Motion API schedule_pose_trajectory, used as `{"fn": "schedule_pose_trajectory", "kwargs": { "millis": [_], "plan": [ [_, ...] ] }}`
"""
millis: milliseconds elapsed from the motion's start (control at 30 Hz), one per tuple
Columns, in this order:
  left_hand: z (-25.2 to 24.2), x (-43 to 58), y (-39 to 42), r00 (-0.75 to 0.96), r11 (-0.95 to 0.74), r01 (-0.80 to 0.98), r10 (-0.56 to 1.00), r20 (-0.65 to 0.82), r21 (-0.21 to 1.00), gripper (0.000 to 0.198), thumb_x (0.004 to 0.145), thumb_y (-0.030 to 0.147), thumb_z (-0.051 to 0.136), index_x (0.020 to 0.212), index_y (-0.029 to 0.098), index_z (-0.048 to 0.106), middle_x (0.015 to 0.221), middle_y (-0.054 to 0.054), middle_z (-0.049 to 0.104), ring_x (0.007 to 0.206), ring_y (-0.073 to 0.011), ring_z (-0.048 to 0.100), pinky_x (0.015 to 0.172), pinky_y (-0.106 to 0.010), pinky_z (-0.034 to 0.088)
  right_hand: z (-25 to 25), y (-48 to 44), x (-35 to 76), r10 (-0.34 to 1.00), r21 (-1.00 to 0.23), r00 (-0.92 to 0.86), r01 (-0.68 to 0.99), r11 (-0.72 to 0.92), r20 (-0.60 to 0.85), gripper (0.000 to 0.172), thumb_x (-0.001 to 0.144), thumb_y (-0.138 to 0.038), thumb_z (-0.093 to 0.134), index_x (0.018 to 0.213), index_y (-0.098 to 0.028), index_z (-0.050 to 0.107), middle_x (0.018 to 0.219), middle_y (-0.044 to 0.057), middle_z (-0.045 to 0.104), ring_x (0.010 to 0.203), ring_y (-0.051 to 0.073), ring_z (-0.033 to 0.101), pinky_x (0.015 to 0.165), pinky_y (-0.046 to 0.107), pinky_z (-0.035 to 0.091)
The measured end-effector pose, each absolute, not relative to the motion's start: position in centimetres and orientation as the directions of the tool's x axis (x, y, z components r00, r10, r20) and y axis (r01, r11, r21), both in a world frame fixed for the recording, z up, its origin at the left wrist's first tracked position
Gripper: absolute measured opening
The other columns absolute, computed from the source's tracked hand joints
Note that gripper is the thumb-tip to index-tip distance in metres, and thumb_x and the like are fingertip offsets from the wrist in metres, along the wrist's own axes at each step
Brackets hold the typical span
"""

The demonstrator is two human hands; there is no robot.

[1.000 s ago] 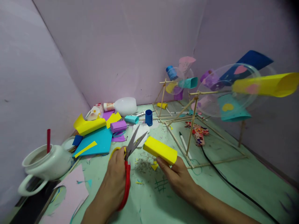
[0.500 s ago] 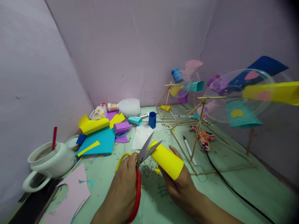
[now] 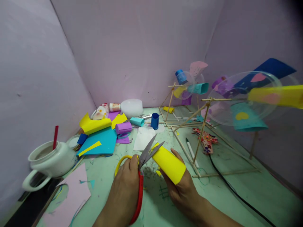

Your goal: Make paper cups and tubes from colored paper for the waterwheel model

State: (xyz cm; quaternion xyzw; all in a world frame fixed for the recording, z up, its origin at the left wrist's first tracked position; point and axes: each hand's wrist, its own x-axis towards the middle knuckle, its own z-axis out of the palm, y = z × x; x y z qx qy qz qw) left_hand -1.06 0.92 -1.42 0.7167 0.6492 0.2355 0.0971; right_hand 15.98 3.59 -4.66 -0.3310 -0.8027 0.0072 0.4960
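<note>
Above the green table (image 3: 236,189), a light paper roll (image 3: 169,162) (easy to squash) is pinched from below by the right hand (image 3: 182,190), scissors (image 3: 147,154) gripped by the left hand (image 3: 124,192).

Tilted yellow paper tube (image 3: 170,165), upper end at the parted blades of red-and-yellow scissors (image 3: 146,155).

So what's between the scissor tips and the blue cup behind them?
Head view: a white paper sheet lies flat between blue cup and scissors. The left hand holds the scissors, the right hand the yellow roll.
</note>
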Motion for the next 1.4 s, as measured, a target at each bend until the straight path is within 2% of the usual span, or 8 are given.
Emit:
{"fn": "schedule_pose_trajectory", "kwargs": {
  "millis": [400,567,667,800,933,1100,1233,1400],
  "plan": [
    [-1.4,-1.4,0.8,0.102,-0.16,0.912,0.98,0.171,0.378,0.042,0.075,0.001,0.034,0.112,0.017,0.047,0.098,-0.011,0.059,0.092,-0.0228,0.058,0.079,-0.037,0.045,-4.0,3.6,16.1,0.527,-0.344,-0.266,0.514,0.786,0.807,0.039,0.076,-0.005,0.047,0.11,-0.022,0.057,0.093,0.006,0.071,0.089,0.023,0.067,0.103,0.052,0.035],
    [-1.2,-2.1,1.2,0.144,-0.213,0.781,0.976,0.162,0.588,0.036,0.076,0.008,0.038,0.108,0.02,0.048,0.088,-0.007,0.065,0.071,-0.0179,0.063,0.064,-0.029,0.049,-4.4,3.5,16.0,0.597,-0.436,-0.223,0.499,0.749,0.771,0.036,0.079,-0.008,0.048,0.11,-0.022,0.057,0.094,0.006,0.071,0.092,0.023,0.065,0.1,0.05,0.038],
    [-0.7,-2.8,1.8,-0.052,-0.139,0.676,0.971,0.235,0.724,0.021,0.083,0.023,0.039,0.101,0.021,0.048,0.079,-0.003,0.066,0.052,-0.013,0.058,0.054,-0.025,0.048,-4.3,3.5,15.9,0.733,-0.63,-0.134,0.425,0.65,0.667,0.028,0.08,-0.016,0.051,0.107,-0.018,0.06,0.097,0.009,0.07,0.088,0.024,0.066,0.085,0.041,0.051],
    [0.3,-3.3,2.2,-0.286,-0.043,0.519,0.932,0.221,0.854,0.02,0.08,0.033,0.049,0.095,0.02,0.049,0.073,-0.001,0.064,0.048,-0.0111,0.053,0.047,-0.023,0.045,-3.3,3.5,16.0,0.865,-0.83,-0.142,0.246,0.501,0.481,0.021,0.082,-0.025,0.051,0.095,-0.016,0.065,0.086,0.008,0.072,0.075,0.021,0.067,0.071,0.031,0.055],
    [0.6,-2.9,1.9,-0.213,-0.089,0.233,0.967,0.14,0.968,0.025,0.075,0.03,0.058,0.095,0.02,0.047,0.075,0.001,0.062,0.051,-0.009,0.051,0.048,-0.021,0.043,-2.7,3.6,16.1,0.922,-0.903,-0.166,0.204,0.378,0.349,0.021,0.082,-0.029,0.052,0.082,-0.015,0.067,0.075,0.006,0.072,0.068,0.021,0.067,0.064,0.03,0.055],
    [0.5,-2.4,1.6,-0.053,-0.058,-0.133,0.997,0.051,0.989,0.028,0.075,0.024,0.06,0.098,0.02,0.045,0.077,0.0,0.062,0.052,-0.0081,0.051,0.047,-0.022,0.042,-3.3,3.8,16.1,0.747,-0.704,-0.251,0.25,0.665,0.616,0.018,0.079,-0.015,0.052,0.089,-0.019,0.066,0.085,0.006,0.073,0.079,0.021,0.068,0.079,0.034,0.053],
    [0.6,-2.3,1.5,-0.053,-0.05,-0.187,0.998,0.041,0.981,0.03,0.072,0.02,0.062,0.097,0.019,0.045,0.076,0.001,0.061,0.051,-0.0071,0.051,0.047,-0.021,0.041,-3.9,3.9,16.1,0.507,-0.431,-0.359,0.273,0.86,0.784,0.039,0.075,-0.003,0.051,0.107,-0.023,0.059,0.098,0.004,0.071,0.094,0.021,0.065,0.1,0.043,0.04],
    [0.9,-2.2,1.4,-0.04,-0.059,-0.158,0.998,0.054,0.986,0.029,0.071,0.02,0.062,0.094,0.019,0.045,0.071,0.003,0.058,0.051,-0.0068,0.048,0.047,-0.021,0.04,-4.4,4.0,16.2,0.458,-0.371,-0.403,0.279,0.886,0.792,0.048,0.073,0.0,0.049,0.114,-0.024,0.053,0.1,0.005,0.07,0.1,0.022,0.063,0.103,0.048,0.035]
  ]
}}
